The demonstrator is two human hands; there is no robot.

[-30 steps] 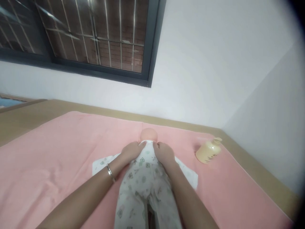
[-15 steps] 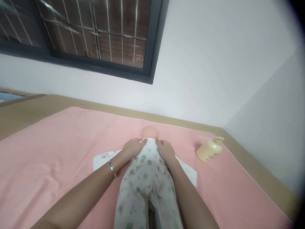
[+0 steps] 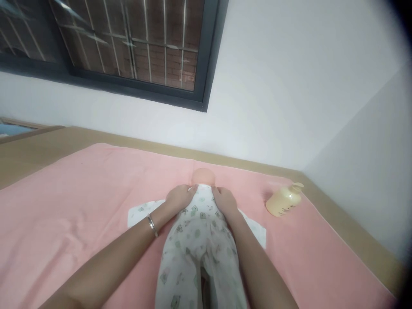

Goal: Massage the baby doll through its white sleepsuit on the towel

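Observation:
A white baby romper point(image 3: 199, 227) with small green and grey prints stretches down the middle of the view, its legs toward me and its sleeves spread out to both sides. Above its collar shows the smooth round head point(image 3: 203, 176) of what looks like a baby doll; how much of the body is inside the cloth is hidden. My left hand point(image 3: 180, 197), with a silver bracelet on its wrist, is closed on the left shoulder of the romper. On the opposite shoulder my right hand point(image 3: 225, 201) grips the fabric, thumb on top. Both hands are near the doll's neck.
Pink sheet point(image 3: 106, 180) lies under everything, with wrinkles at the left. A pale yellow pump bottle point(image 3: 283, 201) leans or lies tilted at the right. Behind run a wooden edge point(image 3: 154, 143), a white wall and a barred window point(image 3: 135, 43).
Both hands keep their hold at the romper's shoulders. The view has shifted very slightly; otherwise things look the same.

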